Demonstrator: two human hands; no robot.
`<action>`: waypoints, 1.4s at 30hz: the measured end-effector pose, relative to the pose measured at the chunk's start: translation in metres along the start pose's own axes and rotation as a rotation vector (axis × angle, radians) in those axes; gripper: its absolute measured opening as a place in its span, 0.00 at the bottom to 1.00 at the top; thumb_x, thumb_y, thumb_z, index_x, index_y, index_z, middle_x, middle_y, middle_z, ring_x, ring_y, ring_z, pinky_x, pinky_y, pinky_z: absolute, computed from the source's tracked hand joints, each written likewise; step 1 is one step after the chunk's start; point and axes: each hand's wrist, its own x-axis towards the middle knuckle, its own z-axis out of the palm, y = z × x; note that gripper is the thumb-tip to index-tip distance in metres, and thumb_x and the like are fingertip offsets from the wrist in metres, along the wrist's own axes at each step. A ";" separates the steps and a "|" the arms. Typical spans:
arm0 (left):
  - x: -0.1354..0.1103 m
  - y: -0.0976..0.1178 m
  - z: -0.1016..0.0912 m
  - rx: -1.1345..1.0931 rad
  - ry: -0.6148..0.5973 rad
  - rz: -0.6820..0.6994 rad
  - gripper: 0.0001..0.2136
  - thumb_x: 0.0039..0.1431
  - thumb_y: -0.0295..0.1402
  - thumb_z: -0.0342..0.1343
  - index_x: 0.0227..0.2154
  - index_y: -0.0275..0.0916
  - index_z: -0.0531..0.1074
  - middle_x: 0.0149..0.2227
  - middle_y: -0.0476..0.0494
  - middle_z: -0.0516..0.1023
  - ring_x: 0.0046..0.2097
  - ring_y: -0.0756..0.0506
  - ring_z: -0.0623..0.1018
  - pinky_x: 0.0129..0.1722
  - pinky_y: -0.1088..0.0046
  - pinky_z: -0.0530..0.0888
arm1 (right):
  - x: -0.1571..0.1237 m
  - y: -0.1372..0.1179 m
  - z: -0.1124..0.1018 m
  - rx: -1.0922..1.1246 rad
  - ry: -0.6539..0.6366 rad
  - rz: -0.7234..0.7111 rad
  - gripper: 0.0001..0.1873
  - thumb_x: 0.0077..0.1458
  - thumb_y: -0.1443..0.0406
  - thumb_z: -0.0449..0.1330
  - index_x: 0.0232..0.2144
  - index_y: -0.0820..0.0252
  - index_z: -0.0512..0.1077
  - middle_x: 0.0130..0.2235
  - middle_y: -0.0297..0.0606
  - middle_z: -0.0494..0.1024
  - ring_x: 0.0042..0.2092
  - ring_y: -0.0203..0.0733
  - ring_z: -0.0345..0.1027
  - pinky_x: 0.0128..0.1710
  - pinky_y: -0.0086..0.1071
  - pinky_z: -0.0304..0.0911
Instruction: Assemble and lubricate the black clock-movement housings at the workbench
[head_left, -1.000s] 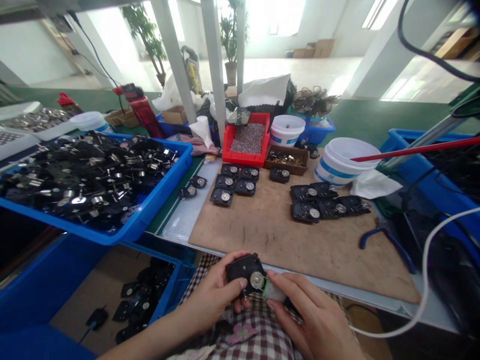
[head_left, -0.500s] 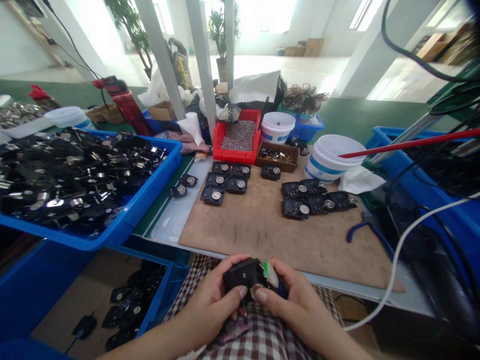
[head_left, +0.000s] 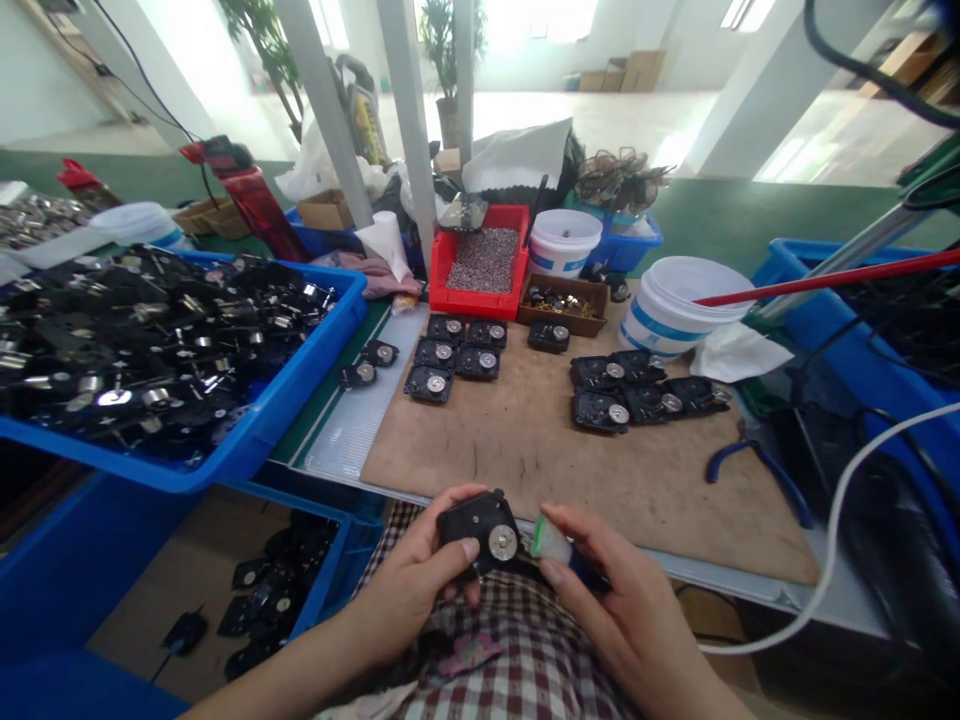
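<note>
While blue bins are flanking the bench, a person is holding a black module (head_left: 474,520) over a checked lap, just below the near edge of the brown board (head_left: 525,455). The left hand (head_left: 416,590) is clamping the module between thumb and fingers, its face with the silver disc turned up toward the camera and its longer side running roughly left to right. The right hand (head_left: 626,620) is pinching a small green-tipped tool (head_left: 551,540), which is lying crosswise with its tip pointing left, just beside the disc. The large blue bin (head_left: 255,450) at left is brimming with black parts and metal pieces; the lower blue bin (head_left: 341,570) beneath it is holding a scatter of black modules. At the back, a red tray (head_left: 442,270) is carrying fine grey pieces, a brown box (head_left: 571,320) is holding brass-coloured bits, and two white tubs (head_left: 675,305) are standing near it, their contents hidden. Rows of modules (head_left: 450,355) are lying on the board.
</note>
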 end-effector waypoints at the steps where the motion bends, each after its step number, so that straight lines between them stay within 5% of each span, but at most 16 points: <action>1: 0.000 0.000 -0.001 -0.008 0.000 -0.002 0.21 0.55 0.35 0.55 0.52 0.46 0.62 0.42 0.47 0.73 0.27 0.53 0.70 0.26 0.77 0.66 | -0.001 -0.002 -0.001 -0.073 0.003 -0.083 0.16 0.61 0.64 0.55 0.51 0.57 0.64 0.44 0.41 0.76 0.44 0.42 0.72 0.42 0.32 0.70; 6: 0.000 -0.002 -0.003 -0.010 -0.027 0.000 0.21 0.55 0.35 0.55 0.53 0.45 0.62 0.41 0.47 0.73 0.30 0.51 0.71 0.27 0.76 0.65 | -0.004 -0.009 0.001 -0.234 0.009 -0.274 0.17 0.62 0.67 0.54 0.53 0.60 0.63 0.44 0.41 0.77 0.44 0.40 0.73 0.43 0.30 0.71; 16: -0.003 -0.004 -0.006 0.008 -0.025 0.008 0.22 0.55 0.36 0.55 0.53 0.46 0.61 0.42 0.47 0.71 0.31 0.51 0.71 0.28 0.75 0.66 | -0.005 -0.009 0.004 -0.277 -0.001 -0.281 0.16 0.63 0.66 0.54 0.53 0.60 0.63 0.45 0.43 0.76 0.45 0.41 0.73 0.43 0.32 0.72; 27: -0.004 0.003 0.000 0.021 0.016 0.008 0.20 0.54 0.35 0.54 0.51 0.46 0.63 0.43 0.46 0.70 0.36 0.47 0.71 0.30 0.74 0.70 | -0.005 -0.014 0.005 -0.312 0.128 -0.307 0.15 0.62 0.67 0.54 0.51 0.62 0.67 0.41 0.42 0.78 0.41 0.42 0.74 0.40 0.32 0.74; 42: -0.006 0.003 0.001 0.036 0.028 0.027 0.20 0.54 0.35 0.55 0.51 0.44 0.63 0.46 0.45 0.69 0.38 0.47 0.70 0.29 0.76 0.71 | -0.004 -0.011 0.007 -0.366 0.085 -0.295 0.14 0.64 0.64 0.52 0.49 0.64 0.68 0.42 0.43 0.78 0.41 0.42 0.74 0.39 0.33 0.74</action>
